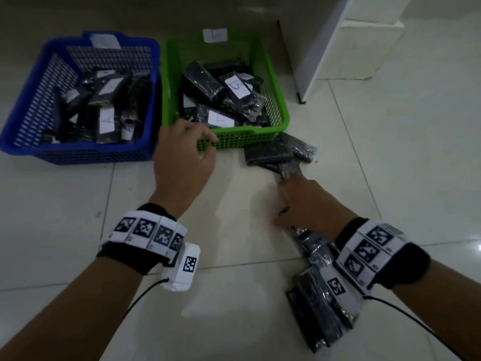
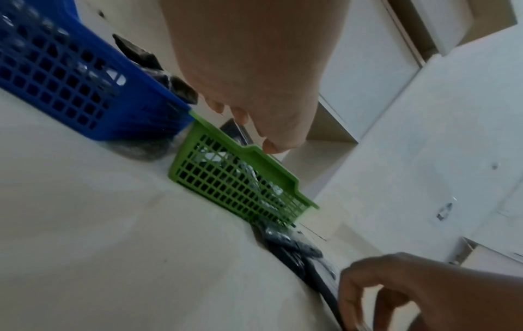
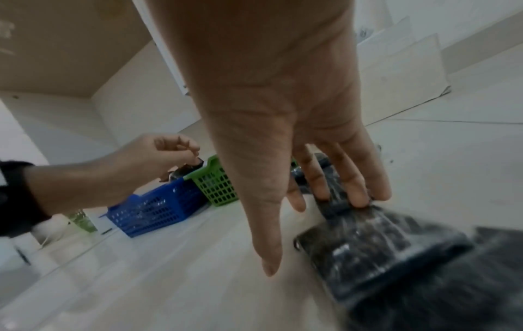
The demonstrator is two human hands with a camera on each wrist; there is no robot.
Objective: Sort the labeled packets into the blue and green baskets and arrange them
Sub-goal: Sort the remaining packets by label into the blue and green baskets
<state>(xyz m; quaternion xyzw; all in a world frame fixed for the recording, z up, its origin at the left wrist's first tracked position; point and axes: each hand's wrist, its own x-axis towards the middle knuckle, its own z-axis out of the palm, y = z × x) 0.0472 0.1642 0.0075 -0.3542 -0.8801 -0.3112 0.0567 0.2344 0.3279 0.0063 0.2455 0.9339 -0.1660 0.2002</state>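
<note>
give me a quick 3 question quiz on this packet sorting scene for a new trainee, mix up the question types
1. True or false: the green basket stands to the right of the blue basket in the head view.
2. Multiple choice: the right hand touches: A) the blue basket; B) dark packets on the floor; C) nothing.
3. Fill in: the left hand hovers by the front rim of the ____ basket and holds no packet.

Key
1. True.
2. B: its fingers press on the packets.
3. Green.
</note>
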